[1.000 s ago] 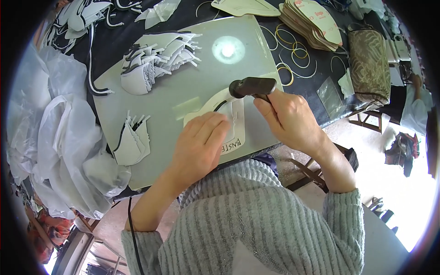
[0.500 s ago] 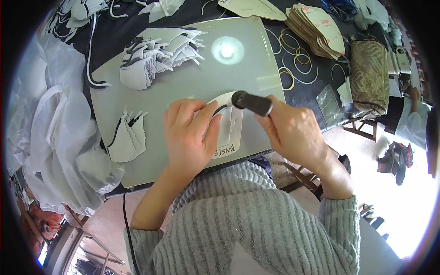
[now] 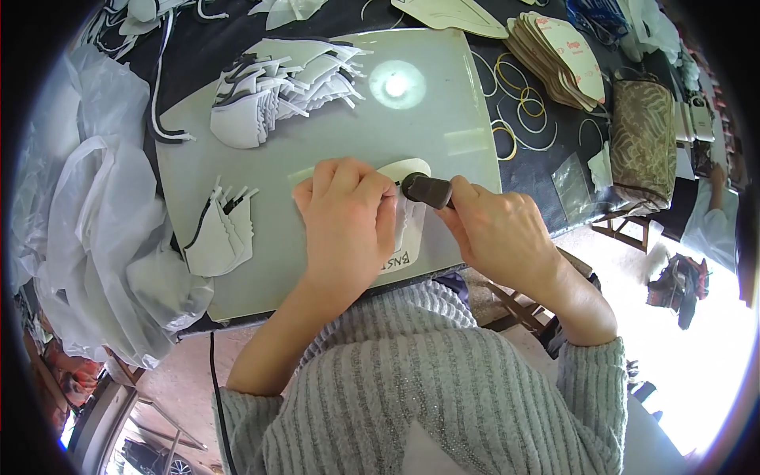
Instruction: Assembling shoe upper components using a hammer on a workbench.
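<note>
My right hand point(image 3: 503, 229) is closed round a hammer point(image 3: 430, 191), its dark round head low over the board's curved upper edge. A cream board point(image 3: 413, 167) with handwriting at its near end lies flat on the work surface. On it rests a white piece point(image 3: 408, 226) with a jagged edge. My left hand point(image 3: 348, 222) bends over the board's left side, thumb and fingers pinched on a black edging cord that shows only as a short bit beside the hammer head. The fingers hide most of the cord and the board's left part.
A pile of black-edged white pieces point(image 3: 261, 103) lies at the far left of the grey-green work surface point(image 3: 348, 119), and a smaller pile point(image 3: 222, 237) nearer. Clear plastic bags point(image 3: 103, 237) crowd the left. Coiled strips point(image 3: 526, 111), stacked boards point(image 3: 554, 59) and a patterned pouch point(image 3: 643, 138) lie right.
The hammer has moved slightly down and its head sits close beside the left fingertips. My left hand has shifted right and turned, its fingers more curled, covering more of the black cord.
</note>
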A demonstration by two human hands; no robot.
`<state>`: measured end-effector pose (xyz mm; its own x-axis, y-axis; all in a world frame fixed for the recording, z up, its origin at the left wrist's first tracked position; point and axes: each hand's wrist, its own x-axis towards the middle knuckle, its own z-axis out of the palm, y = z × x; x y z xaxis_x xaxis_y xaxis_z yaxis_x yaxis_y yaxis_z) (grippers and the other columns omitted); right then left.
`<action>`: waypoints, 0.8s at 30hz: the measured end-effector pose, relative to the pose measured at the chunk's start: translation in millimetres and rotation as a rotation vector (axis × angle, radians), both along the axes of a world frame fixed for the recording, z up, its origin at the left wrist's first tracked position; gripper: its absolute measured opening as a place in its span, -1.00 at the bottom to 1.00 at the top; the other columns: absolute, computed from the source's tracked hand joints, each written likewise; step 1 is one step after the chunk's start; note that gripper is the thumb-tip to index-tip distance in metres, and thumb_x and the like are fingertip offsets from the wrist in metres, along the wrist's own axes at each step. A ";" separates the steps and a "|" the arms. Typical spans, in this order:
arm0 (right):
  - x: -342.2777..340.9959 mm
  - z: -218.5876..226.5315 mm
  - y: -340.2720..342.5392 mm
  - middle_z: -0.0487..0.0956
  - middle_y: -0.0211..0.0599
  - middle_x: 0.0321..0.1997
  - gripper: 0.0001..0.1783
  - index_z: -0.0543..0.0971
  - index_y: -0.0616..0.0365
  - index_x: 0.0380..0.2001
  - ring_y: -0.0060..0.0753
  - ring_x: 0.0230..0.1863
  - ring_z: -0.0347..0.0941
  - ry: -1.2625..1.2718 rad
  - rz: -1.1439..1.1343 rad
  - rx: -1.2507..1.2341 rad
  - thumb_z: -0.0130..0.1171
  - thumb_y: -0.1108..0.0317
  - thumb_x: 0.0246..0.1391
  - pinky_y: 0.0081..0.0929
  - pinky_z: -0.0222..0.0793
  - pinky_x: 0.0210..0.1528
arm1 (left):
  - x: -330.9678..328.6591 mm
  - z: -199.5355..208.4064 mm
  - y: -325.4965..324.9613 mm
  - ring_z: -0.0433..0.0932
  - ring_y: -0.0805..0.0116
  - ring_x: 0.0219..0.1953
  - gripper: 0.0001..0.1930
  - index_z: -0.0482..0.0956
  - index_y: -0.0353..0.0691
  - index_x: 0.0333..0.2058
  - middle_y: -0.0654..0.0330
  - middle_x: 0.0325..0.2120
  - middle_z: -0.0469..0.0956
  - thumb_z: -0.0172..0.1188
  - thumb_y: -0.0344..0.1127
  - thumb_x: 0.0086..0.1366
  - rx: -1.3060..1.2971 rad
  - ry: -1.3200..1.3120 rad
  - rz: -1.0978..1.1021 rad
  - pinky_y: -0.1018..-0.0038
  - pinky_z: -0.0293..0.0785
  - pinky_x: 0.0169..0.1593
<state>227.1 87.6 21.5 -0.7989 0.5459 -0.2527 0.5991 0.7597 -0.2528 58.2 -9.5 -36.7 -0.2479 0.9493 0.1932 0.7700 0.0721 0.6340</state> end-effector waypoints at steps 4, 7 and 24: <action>0.4 2.2 -1.0 0.53 -0.18 -0.63 -0.66 0.36 0.20 -0.43 -0.12 -0.63 0.55 0.010 -0.016 -0.006 0.07 0.15 0.27 -0.30 0.45 -0.60 | 0.5 4.3 -0.4 0.44 0.21 -0.15 -0.83 0.59 -0.12 -0.31 0.28 -0.32 0.50 0.30 -0.40 0.07 -0.022 0.053 0.037 0.24 0.18 -0.03; 1.7 3.1 -0.2 0.53 -0.18 -0.64 -0.67 0.36 0.20 -0.42 -0.11 -0.62 0.55 0.001 -0.020 -0.008 0.06 0.16 0.28 -0.29 0.45 -0.60 | -3.7 12.5 4.9 0.44 0.22 -0.17 -0.83 0.58 -0.12 -0.31 0.30 -0.32 0.51 0.29 -0.42 0.07 -0.099 0.048 -0.012 0.24 0.17 -0.04; 6.6 1.3 6.6 0.52 -0.16 -0.65 -0.67 0.35 0.21 -0.42 -0.09 -0.62 0.54 0.068 -0.032 -0.045 0.07 0.17 0.28 -0.27 0.43 -0.60 | -0.7 -12.2 -14.0 0.48 0.27 -0.19 -0.74 0.67 -0.13 -0.25 0.32 -0.32 0.54 0.28 -0.47 0.00 0.185 0.156 -0.140 0.25 0.23 -0.03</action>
<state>233.7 94.2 22.8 -0.7971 0.5610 -0.2234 0.6035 0.7273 -0.3267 57.5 -23.6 -48.9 -0.0706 0.9171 0.3924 0.8536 -0.1480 0.4995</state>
